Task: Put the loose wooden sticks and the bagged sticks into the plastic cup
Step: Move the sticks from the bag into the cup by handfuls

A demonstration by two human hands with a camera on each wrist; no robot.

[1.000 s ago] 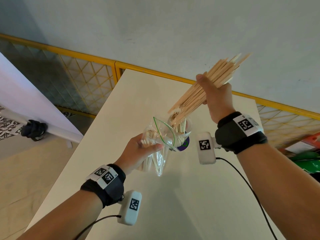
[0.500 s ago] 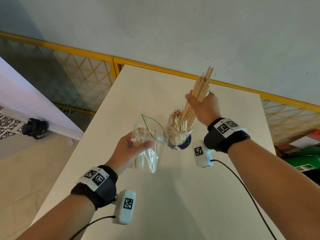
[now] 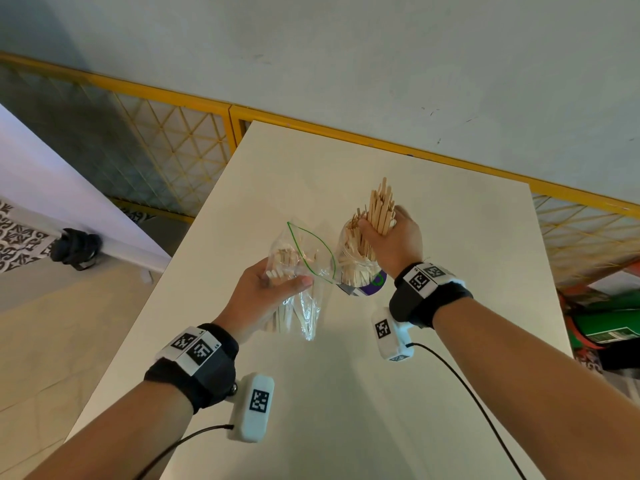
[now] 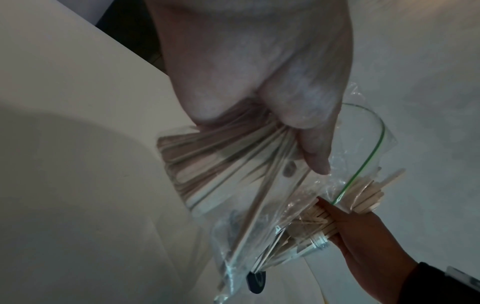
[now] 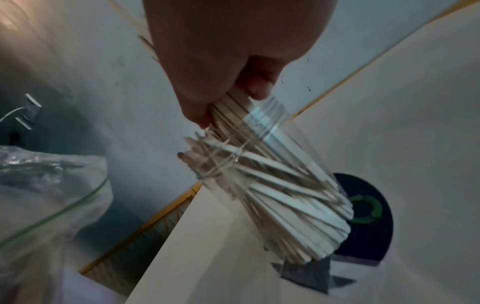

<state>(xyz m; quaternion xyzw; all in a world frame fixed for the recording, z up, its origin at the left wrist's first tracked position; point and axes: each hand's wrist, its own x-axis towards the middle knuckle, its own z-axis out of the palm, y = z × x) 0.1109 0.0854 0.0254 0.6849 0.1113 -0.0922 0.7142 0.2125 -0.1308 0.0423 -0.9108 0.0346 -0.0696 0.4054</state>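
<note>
A clear plastic cup [image 3: 349, 261] stands mid-table on a purple and grey mat [image 3: 372, 287], packed with wooden sticks. My right hand [image 3: 388, 237] grips a bundle of loose sticks [image 3: 381, 206] upright, its lower ends inside the cup's mouth [image 5: 262, 121]. My left hand [image 3: 273, 282] holds a clear zip bag [image 3: 304, 268] with a green seal line just left of the cup; its mouth gapes and sticks [image 4: 207, 156] lie inside it. In the right wrist view the cup's sticks [image 5: 293, 203] fan out against its wall.
The white table [image 3: 433, 341] reaches back to a yellow mesh railing [image 3: 180, 133] under a grey wall. A white board with a black clamp [image 3: 74, 247] stands off the left edge. Green and orange items [image 3: 609, 317] lie past the right edge.
My right hand swung the stick bundle from slanted and high to upright and lowered it into the cup. My left hand with the bag stayed beside the cup.
</note>
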